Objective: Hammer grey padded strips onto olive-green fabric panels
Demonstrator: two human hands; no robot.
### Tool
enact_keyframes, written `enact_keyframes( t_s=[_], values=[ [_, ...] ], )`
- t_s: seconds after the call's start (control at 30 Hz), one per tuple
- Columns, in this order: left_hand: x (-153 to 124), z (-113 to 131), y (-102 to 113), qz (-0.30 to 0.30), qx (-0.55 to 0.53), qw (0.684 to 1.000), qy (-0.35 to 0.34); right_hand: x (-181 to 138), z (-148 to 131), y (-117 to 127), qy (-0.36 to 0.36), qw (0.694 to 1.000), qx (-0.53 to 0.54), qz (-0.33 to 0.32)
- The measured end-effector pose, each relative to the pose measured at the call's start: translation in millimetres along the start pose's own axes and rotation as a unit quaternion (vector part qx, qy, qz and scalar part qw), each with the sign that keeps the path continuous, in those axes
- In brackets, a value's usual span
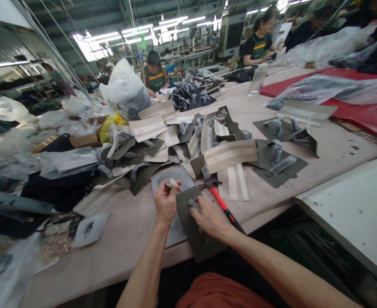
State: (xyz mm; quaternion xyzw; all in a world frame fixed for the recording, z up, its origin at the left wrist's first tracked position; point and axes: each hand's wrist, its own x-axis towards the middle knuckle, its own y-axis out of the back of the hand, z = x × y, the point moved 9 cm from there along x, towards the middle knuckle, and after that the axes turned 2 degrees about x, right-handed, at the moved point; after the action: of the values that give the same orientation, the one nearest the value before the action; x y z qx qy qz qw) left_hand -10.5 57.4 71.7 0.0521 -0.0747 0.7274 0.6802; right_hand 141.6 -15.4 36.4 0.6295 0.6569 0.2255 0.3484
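My left hand [165,200] is closed round a small pale object whose tip shows above the fingers; I cannot name it. It sits at the left edge of a dark olive fabric piece [197,239] lying on a grey pad [170,176] at the table's near edge. My right hand [210,216] rests on that piece, fingers pinched on a small grey tab [194,204] attached to it. A red-handled hammer [222,204] lies just right of my right hand.
A heap of olive and cream cut pieces [188,141] covers the table behind my hands. Plastic bags and dark cloth [47,171] crowd the left. A red mat [364,111] and a bottle [257,79] lie far right. Other people work at the far end.
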Motion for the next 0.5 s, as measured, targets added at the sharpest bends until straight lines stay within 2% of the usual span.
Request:
enact_keyframes(
  t_s=[0.1, 0.23, 0.37, 0.5],
  values=[
    [-10.2, -40.4, -13.5, -0.033, 0.017, 0.998, 0.045, -2.8, 11.0, -13.5, -0.02, 0.995, 0.09, 0.03],
    [-16.8, -71.3, -19.2, -0.066, 0.029, 0.995, 0.067, -5.9, 19.5, -20.3, -0.052, 0.985, 0.156, 0.051],
    [-18.7, -86.0, -17.1, -0.064, 0.022, 0.994, 0.082, -5.2, 27.7, -28.6, -0.062, 0.971, 0.224, 0.059],
    [-17.7, -87.6, -16.6, -0.056, 0.038, 0.994, 0.085, -1.3, 44.7, -46.3, -0.097, 0.939, 0.325, 0.059]
  ],
)
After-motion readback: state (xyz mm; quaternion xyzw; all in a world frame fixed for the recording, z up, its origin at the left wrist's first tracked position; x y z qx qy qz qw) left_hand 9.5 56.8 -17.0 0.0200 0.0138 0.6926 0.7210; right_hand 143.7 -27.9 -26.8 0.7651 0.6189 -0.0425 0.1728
